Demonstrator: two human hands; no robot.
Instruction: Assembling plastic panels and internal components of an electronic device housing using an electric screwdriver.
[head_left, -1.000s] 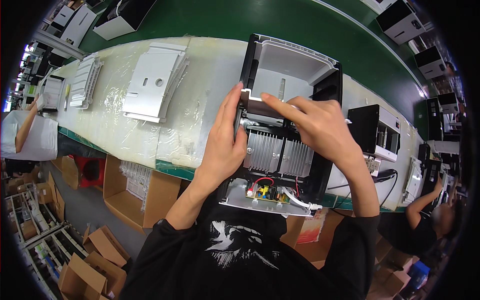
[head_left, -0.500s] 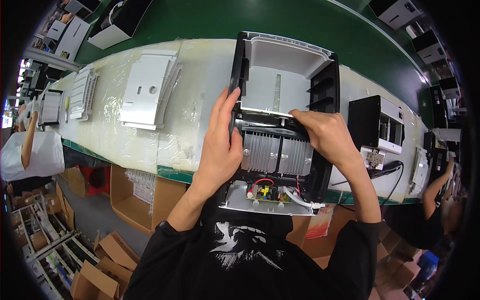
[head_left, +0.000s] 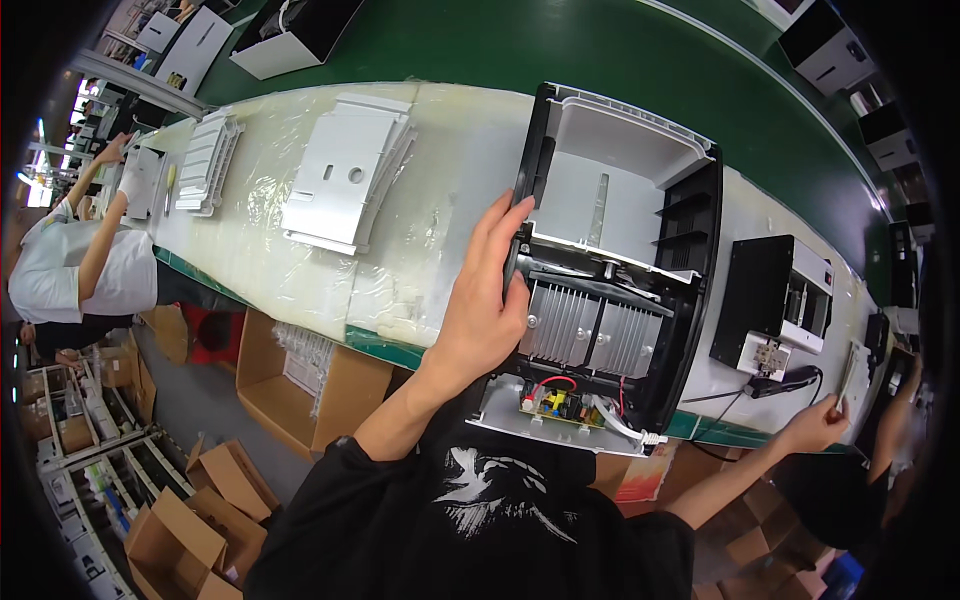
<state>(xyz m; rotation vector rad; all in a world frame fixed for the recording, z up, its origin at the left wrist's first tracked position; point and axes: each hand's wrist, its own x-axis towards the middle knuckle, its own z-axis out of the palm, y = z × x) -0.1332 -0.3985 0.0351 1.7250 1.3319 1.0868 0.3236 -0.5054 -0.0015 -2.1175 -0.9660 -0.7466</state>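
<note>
In front of me a black and white appliance housing (head_left: 610, 205) lies with its inside showing. Silver finned heat sinks (head_left: 595, 325) sit in its middle, and a small circuit board (head_left: 562, 405) with red and white wires lies at its near end. My left hand (head_left: 482, 310) holds the housing's left side wall, fingers along the outside and thumb at the edge. Stretched out to the far right, my right hand (head_left: 812, 425) has its fingertips pinched at the near edge of a thin white panel (head_left: 856, 375). What lies between those fingertips is small and partly hidden.
White panels (head_left: 340, 185) are stacked left of the housing, with ribbed white parts (head_left: 208, 160) beyond. A second black and white unit (head_left: 775, 300) and a black cable (head_left: 790, 382) lie to the right. Cardboard boxes (head_left: 340, 400) stand below the table. Co-workers sit at both ends.
My right hand has let go of the housing's middle and reached right to the white panel. My left hand stays on the side wall. The whole view has shifted somewhat.
</note>
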